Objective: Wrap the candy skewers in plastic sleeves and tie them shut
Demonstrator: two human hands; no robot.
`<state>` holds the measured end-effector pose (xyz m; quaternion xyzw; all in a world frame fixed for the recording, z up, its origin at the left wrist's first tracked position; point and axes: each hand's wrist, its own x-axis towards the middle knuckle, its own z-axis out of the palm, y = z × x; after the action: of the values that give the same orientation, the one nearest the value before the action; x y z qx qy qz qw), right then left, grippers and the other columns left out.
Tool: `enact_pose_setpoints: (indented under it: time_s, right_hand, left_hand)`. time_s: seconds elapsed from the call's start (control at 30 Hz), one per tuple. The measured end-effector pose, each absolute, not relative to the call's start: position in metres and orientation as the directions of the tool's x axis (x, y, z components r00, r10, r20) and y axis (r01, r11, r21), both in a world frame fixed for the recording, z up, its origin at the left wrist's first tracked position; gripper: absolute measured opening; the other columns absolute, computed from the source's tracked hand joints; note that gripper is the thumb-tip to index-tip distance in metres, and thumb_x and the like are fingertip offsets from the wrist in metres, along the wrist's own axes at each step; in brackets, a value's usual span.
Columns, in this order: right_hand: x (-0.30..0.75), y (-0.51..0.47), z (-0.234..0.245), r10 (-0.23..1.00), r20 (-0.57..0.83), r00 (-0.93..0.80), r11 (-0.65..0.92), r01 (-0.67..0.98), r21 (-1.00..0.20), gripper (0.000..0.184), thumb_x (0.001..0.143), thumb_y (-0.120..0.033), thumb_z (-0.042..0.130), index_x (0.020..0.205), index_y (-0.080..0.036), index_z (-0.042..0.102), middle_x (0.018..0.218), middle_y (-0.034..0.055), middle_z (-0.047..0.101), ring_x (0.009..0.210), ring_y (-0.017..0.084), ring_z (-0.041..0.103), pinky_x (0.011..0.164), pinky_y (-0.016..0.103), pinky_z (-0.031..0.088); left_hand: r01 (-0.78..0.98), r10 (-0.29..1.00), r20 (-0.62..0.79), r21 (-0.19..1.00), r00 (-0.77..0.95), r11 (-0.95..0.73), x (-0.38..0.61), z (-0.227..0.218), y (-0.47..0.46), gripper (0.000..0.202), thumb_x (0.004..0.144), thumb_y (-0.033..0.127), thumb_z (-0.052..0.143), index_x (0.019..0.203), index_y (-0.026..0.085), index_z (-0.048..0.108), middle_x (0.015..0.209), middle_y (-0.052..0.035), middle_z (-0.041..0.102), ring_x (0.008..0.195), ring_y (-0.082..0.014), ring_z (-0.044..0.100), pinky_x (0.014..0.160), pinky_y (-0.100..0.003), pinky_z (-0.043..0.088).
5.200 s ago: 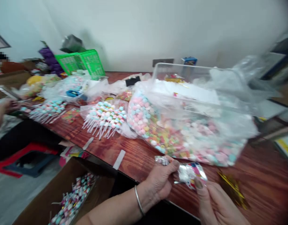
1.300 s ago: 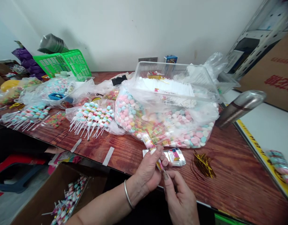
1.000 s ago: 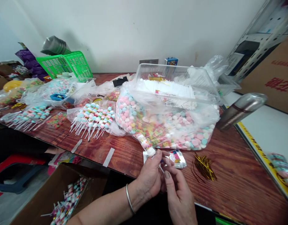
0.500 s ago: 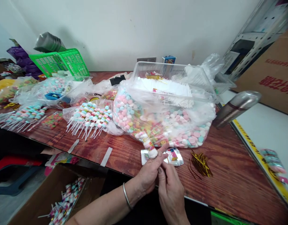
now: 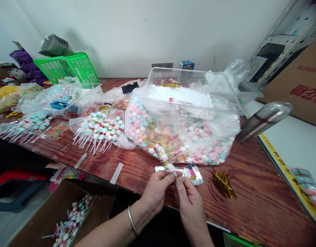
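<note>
A marshmallow skewer (image 5: 163, 158) in a clear printed wrapper points up and away from me, tilted to the left. My left hand (image 5: 158, 188) pinches its lower end between thumb and fingers. Close beside it, my right hand (image 5: 190, 195) is closed, thumb against forefinger, at a thin gold twist tie around the neck of the wrapper; most of the tie is hidden by fingertips. Behind the hands lie flat silver printed wrappers (image 5: 195, 175). To the right is a loose pile of gold twist ties (image 5: 222, 183).
A large bag of marshmallows and gummies (image 5: 140, 123) lies behind my hands, under a clear tub (image 5: 194, 103) of white sticks. Unwrapped skewers (image 5: 101, 127) are heaped on the left. A steel flask (image 5: 266, 120) leans at right. Below left, a carton (image 5: 42, 212) holds wrapped skewers.
My left fingers have closed into a pinch below the marshmallows. My right thumb and forefinger have come up against them at the wrapper's neck. The skewer has shifted slightly.
</note>
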<state>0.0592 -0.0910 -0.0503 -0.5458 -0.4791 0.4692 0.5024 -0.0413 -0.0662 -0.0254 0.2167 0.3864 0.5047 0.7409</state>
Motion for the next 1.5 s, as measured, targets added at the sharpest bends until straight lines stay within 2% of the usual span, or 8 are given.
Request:
enact_pose_setpoints:
  time_s: [0.2, 0.3, 0.4, 0.57, 0.73, 0.9, 1.23, 1.5]
  right_hand:
    - [0.054, -0.089, -0.04, 0.972, 0.156, 0.174, 0.083, 0.364, -0.928, 0.028, 0.091, -0.045, 0.045, 0.088, -0.022, 0.061, 0.083, 0.0049, 0.064, 0.078, 0.02, 0.06, 0.069, 0.031, 0.046]
    - [0.054, -0.089, -0.043, 0.984, -0.089, 0.157, -0.087, -0.015, -0.996, 0.029, 0.086, -0.05, 0.053, 0.078, -0.022, 0.056, 0.064, -0.0021, 0.052, 0.055, 0.013, 0.048, 0.05, 0.024, 0.04]
    - [0.053, -0.092, -0.041, 0.908, -0.371, -0.194, -0.414, -0.54, -0.733, 0.033, 0.08, -0.051, 0.063, 0.072, -0.021, 0.049, 0.056, -0.0101, 0.032, 0.039, 0.004, 0.02, 0.035, 0.017, 0.02]
    - [0.054, -0.101, -0.031, 0.765, -0.307, -0.566, -0.642, -0.638, -0.425, 0.039, 0.078, -0.051, 0.065, 0.068, -0.021, 0.043, 0.055, -0.0115, 0.03, 0.036, 0.002, 0.014, 0.031, 0.015, 0.018]
    - [0.095, -0.109, -0.035, 0.993, -0.118, 0.023, -0.12, 0.115, -0.986, 0.031, 0.09, -0.047, 0.051, 0.083, -0.019, 0.062, 0.076, 0.0018, 0.059, 0.071, 0.015, 0.057, 0.064, 0.027, 0.047]
    - [0.156, -0.118, -0.06, 0.883, 0.387, 0.265, -0.041, 0.866, -0.499, 0.026, 0.094, -0.036, 0.043, 0.098, -0.02, 0.064, 0.092, 0.007, 0.064, 0.087, 0.021, 0.061, 0.078, 0.032, 0.045]
    - [0.172, -0.099, -0.079, 0.908, 0.393, 0.143, -0.093, 0.985, -0.145, 0.027, 0.093, -0.022, 0.038, 0.073, -0.019, 0.057, 0.08, 0.0083, 0.057, 0.07, 0.021, 0.055, 0.059, 0.031, 0.039]
    - [0.149, -0.112, -0.041, 0.801, 0.418, 0.428, -0.158, 0.825, -0.542, 0.032, 0.093, -0.046, 0.038, 0.09, -0.021, 0.058, 0.079, 0.0087, 0.066, 0.064, 0.023, 0.061, 0.055, 0.032, 0.041]
  left_hand:
    - [-0.506, 0.935, -0.342, 0.793, 0.091, 0.339, -0.041, -0.024, -0.061, 0.028, 0.071, 0.032, 0.078, 0.091, 0.013, 0.077, 0.076, -0.0066, 0.073, 0.073, -0.0135, 0.062, 0.077, -0.025, 0.046]
    - [-0.492, 0.931, -0.307, 0.791, 0.195, 0.364, -0.048, -0.025, -0.059, 0.028, 0.073, 0.033, 0.076, 0.092, 0.013, 0.077, 0.078, -0.0072, 0.073, 0.075, -0.0146, 0.062, 0.082, -0.028, 0.045]
    - [-0.5, 0.881, -0.275, 0.74, 0.385, 0.449, -0.06, -0.029, -0.06, 0.03, 0.072, 0.036, 0.077, 0.091, 0.013, 0.077, 0.081, -0.0095, 0.073, 0.076, -0.0166, 0.064, 0.08, -0.029, 0.046]
    - [-0.439, 0.783, -0.303, 0.692, 0.543, 0.573, -0.068, -0.036, -0.063, 0.036, 0.059, 0.036, 0.085, 0.084, 0.011, 0.076, 0.09, -0.013, 0.073, 0.072, -0.0177, 0.065, 0.068, -0.027, 0.047]
    - [-0.491, 0.911, -0.287, 0.772, 0.296, 0.403, -0.068, -0.025, -0.054, 0.021, 0.066, 0.033, 0.082, 0.072, 0.013, 0.075, 0.079, -0.0073, 0.073, 0.078, -0.0173, 0.065, 0.078, -0.029, 0.048]
    - [-0.387, 0.954, -0.271, 0.872, 0.127, 0.3, -0.077, -0.019, -0.043, 0.022, 0.067, 0.034, 0.08, 0.078, 0.015, 0.076, 0.074, -0.0056, 0.072, 0.072, -0.0163, 0.063, 0.07, -0.027, 0.046]
    - [0.21, 0.987, -0.082, 0.976, 0.136, 0.052, -0.076, -0.003, -0.048, 0.015, 0.079, 0.028, 0.066, 0.069, 0.016, 0.07, 0.066, 0.0003, 0.063, 0.066, -0.0136, 0.054, 0.064, -0.023, 0.04]
    - [0.382, 0.991, 0.11, 0.915, 0.072, -0.13, -0.07, -0.008, -0.046, 0.015, 0.085, 0.023, 0.058, 0.084, 0.019, 0.072, 0.079, -0.0036, 0.067, 0.075, -0.0167, 0.06, 0.069, -0.025, 0.043]
